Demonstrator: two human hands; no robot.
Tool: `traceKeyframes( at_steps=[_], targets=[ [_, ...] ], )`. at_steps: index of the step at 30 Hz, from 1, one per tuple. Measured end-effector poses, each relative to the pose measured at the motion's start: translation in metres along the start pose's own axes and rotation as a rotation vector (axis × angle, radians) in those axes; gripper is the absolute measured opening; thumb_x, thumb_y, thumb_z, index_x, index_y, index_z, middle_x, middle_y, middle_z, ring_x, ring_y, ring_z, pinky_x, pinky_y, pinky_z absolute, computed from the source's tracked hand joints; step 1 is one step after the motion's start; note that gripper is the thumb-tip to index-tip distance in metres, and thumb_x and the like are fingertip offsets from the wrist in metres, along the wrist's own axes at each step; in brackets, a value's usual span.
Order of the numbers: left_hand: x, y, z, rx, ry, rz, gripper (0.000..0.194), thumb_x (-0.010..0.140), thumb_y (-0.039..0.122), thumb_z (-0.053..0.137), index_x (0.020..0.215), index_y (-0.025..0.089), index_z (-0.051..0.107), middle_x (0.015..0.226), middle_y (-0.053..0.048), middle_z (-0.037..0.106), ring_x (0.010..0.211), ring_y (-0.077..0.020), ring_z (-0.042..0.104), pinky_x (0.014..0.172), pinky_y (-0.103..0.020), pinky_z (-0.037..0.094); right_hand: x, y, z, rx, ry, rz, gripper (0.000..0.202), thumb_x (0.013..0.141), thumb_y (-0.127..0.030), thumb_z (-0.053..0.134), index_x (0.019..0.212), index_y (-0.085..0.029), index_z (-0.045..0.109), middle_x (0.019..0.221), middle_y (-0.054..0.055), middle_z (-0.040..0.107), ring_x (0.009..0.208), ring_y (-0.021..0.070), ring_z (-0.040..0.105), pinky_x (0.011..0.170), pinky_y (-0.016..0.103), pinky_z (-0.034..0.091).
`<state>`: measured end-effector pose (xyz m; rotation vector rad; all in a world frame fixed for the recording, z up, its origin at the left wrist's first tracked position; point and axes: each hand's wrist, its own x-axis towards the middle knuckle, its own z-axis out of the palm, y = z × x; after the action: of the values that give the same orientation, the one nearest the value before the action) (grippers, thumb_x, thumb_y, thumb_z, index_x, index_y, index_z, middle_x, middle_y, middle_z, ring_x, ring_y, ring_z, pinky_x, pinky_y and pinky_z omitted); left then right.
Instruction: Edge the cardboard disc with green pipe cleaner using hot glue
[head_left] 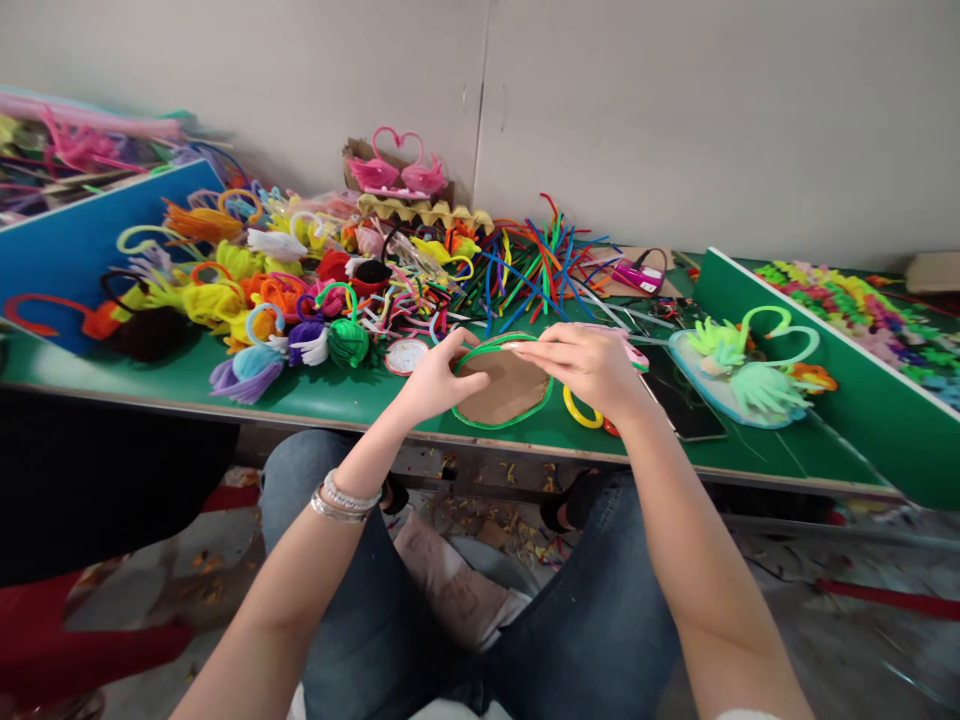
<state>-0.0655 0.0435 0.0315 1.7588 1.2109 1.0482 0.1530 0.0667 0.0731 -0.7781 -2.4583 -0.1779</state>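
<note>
Between my hands, at the front edge of the green table, is a brown cardboard oval (502,392) with a green pipe-cleaner rim. My left hand (442,380) grips its left side, thumb over the face and fingers behind. On the upper right edge, my right hand (589,365) pinches the green rim, fingers pressed together. Just under my right hand lie yellow scissor-like handle loops (582,408), partly hidden. A small white disc (406,357) rests left of my left hand. Beyond my right wrist is a dark phone (682,395), lying flat.
Colourful pipe-cleaner swans (285,335) crowd the table's left side. Loose pipe cleaners (536,265) pile at the back, near a pink swan pair (397,175) by an egg carton (427,212). A pale green swan pair (757,370) stands by the green divider (817,370). A blue divider (97,250) is left.
</note>
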Motion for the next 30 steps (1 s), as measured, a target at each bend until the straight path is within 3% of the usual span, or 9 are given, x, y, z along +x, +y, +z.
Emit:
traceKeyframes(
  at_steps=[11,15,22,30],
  targets=[
    [-0.003,0.004,0.000,0.095,-0.023,0.026,0.033,0.068,0.022,0.059,0.098,0.019,0.046,0.078,0.003,0.054,0.070,-0.0118,0.051,0.060,-0.023,0.040,0.000,-0.001,-0.001,0.137,0.065,0.077,0.022,0.087,-0.029,0.056,0.101,-0.024,0.071,0.080,0.002,0.070,0.071,0.0114,0.061,0.063,0.023,0.043],
    [-0.003,0.002,0.000,0.143,-0.001,0.021,0.041,0.069,0.023,0.060,0.107,0.019,0.047,0.087,0.000,0.057,0.076,-0.0146,0.054,0.066,-0.026,0.043,0.000,-0.002,-0.002,0.165,0.025,0.118,0.024,0.086,-0.032,0.058,0.104,-0.024,0.070,0.082,0.002,0.070,0.071,0.0119,0.061,0.064,0.024,0.043],
    [0.002,-0.007,0.000,0.018,0.027,0.117,0.039,0.068,0.019,0.058,0.106,0.018,0.051,0.105,-0.006,0.059,0.099,-0.0183,0.055,0.086,-0.029,0.044,0.000,0.000,-0.003,0.109,-0.064,0.091,0.029,0.090,-0.032,0.049,0.112,-0.026,0.067,0.081,0.001,0.069,0.070,0.0111,0.058,0.063,0.023,0.041],
    [0.007,-0.010,0.001,-0.059,0.041,0.034,0.038,0.066,0.020,0.058,0.104,0.016,0.054,0.108,-0.007,0.060,0.104,-0.0209,0.055,0.091,-0.034,0.043,-0.002,0.004,0.001,0.120,-0.088,0.105,0.028,0.090,-0.030,0.050,0.110,-0.024,0.068,0.084,0.002,0.070,0.073,0.0114,0.060,0.063,0.023,0.041]
  ],
)
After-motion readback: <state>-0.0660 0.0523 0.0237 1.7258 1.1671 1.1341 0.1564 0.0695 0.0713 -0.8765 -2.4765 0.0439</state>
